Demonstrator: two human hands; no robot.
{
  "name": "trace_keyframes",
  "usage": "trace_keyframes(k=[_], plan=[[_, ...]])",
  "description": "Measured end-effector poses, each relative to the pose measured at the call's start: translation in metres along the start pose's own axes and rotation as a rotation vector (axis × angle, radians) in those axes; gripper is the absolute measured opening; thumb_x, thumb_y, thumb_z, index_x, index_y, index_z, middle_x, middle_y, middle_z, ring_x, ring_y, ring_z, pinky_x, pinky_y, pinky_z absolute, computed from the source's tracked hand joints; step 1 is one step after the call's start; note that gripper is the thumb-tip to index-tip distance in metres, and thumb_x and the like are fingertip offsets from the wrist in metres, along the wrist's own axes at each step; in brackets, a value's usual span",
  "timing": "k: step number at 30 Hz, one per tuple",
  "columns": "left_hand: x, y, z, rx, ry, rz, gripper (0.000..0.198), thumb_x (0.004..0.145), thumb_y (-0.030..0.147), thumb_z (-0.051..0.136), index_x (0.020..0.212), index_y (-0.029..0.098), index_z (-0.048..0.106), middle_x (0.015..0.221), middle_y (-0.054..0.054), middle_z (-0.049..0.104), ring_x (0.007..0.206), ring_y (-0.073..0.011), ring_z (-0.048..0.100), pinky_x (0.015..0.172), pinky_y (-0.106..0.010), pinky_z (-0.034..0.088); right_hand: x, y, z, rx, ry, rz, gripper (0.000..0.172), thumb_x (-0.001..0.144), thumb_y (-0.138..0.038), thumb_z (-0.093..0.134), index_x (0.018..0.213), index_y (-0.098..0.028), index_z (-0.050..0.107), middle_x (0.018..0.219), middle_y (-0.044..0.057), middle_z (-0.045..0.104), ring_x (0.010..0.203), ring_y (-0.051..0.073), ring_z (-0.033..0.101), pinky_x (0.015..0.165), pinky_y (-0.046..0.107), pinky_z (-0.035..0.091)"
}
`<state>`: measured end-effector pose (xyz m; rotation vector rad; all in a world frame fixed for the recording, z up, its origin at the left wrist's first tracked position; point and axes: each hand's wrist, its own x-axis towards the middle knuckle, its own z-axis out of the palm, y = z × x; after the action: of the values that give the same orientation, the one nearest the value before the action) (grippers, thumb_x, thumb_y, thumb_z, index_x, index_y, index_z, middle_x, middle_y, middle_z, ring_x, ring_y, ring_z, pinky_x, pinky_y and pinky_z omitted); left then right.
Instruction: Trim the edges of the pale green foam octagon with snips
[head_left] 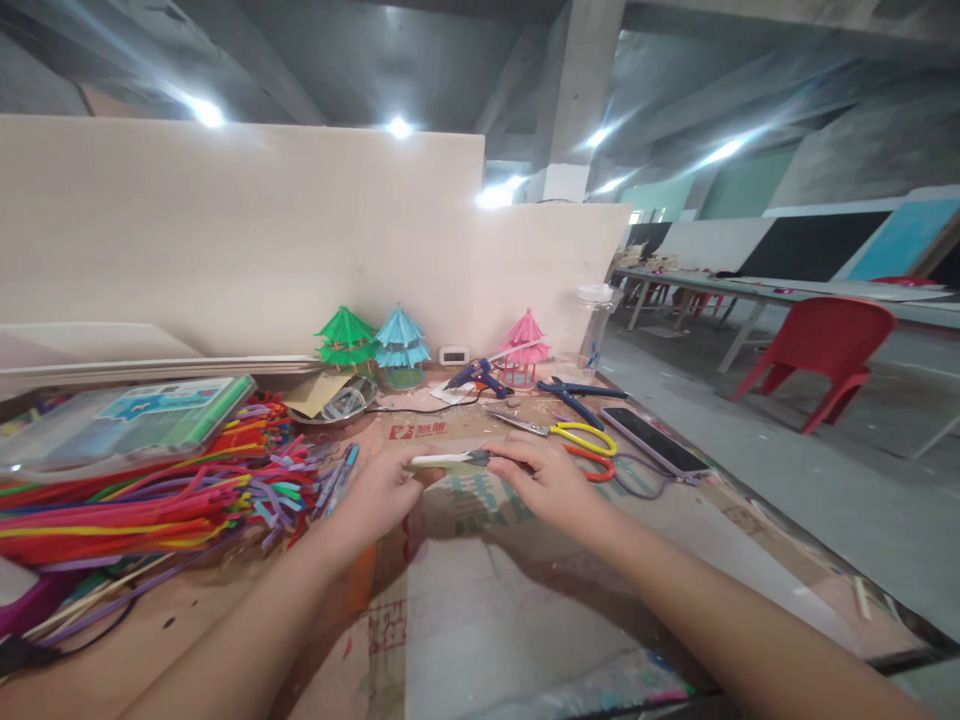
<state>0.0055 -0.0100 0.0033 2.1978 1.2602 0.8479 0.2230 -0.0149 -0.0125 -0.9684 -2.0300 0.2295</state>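
Clear sheet (480, 630) nearest, flat on the table. Above its far part, left hand (384, 488) pinches one end of a small pale piece (444, 461); right hand (551, 485) has thumb and fingers closed on its dark end. Piece sits level between the two hands; exact identity can't be told. Left side: heap of pipe cleaners (135, 515), plastic case (142, 425) on top, pens (341, 478) just beside the left hand. Right side: scissors (525, 425) with yellow and orange handles near the right hand, phone (656, 442) past them. Farther back: metal dish (367, 403), glue gun (484, 376), pliers (561, 390). Behind: green hut (345, 338), blue hut (402, 338), small clock (454, 356), pink hut (527, 338), bottle (595, 325), then pale partition (225, 230). Well apart, right: red chair (832, 340) by another table (690, 283).
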Motion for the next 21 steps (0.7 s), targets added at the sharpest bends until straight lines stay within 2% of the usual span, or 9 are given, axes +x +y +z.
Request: trace_keyframes(k=[7,13,21], plan=[[-0.002,-0.002,0.007,-0.003,0.052,0.048,0.021,0.072,0.019,0.052,0.082,0.018,0.070,0.084,-0.005,0.072,0.080,-0.0204,0.064,0.077,-0.030,0.047,-0.003,-0.004,0.002,-0.042,-0.062,-0.024,0.026,0.089,-0.031,0.048,0.100,-0.020,0.069,0.085,0.006,0.067,0.080,0.019,0.061,0.073,0.031,0.047],[-0.003,0.000,0.011,-0.062,-0.018,0.019,0.020,0.074,0.018,0.050,0.081,0.016,0.068,0.086,-0.005,0.071,0.080,-0.0197,0.062,0.071,-0.028,0.047,-0.003,-0.004,0.004,-0.046,-0.069,-0.037,0.029,0.091,-0.033,0.045,0.100,-0.020,0.069,0.080,0.006,0.065,0.077,0.018,0.060,0.071,0.030,0.046],[-0.001,0.006,0.012,-0.109,-0.061,-0.033,0.019,0.074,0.023,0.052,0.077,0.013,0.067,0.070,-0.002,0.067,0.065,-0.0156,0.057,0.061,-0.024,0.044,-0.002,-0.007,0.005,-0.028,-0.010,-0.054,0.028,0.091,-0.030,0.045,0.095,-0.019,0.070,0.077,0.006,0.066,0.074,0.018,0.061,0.068,0.029,0.048]])
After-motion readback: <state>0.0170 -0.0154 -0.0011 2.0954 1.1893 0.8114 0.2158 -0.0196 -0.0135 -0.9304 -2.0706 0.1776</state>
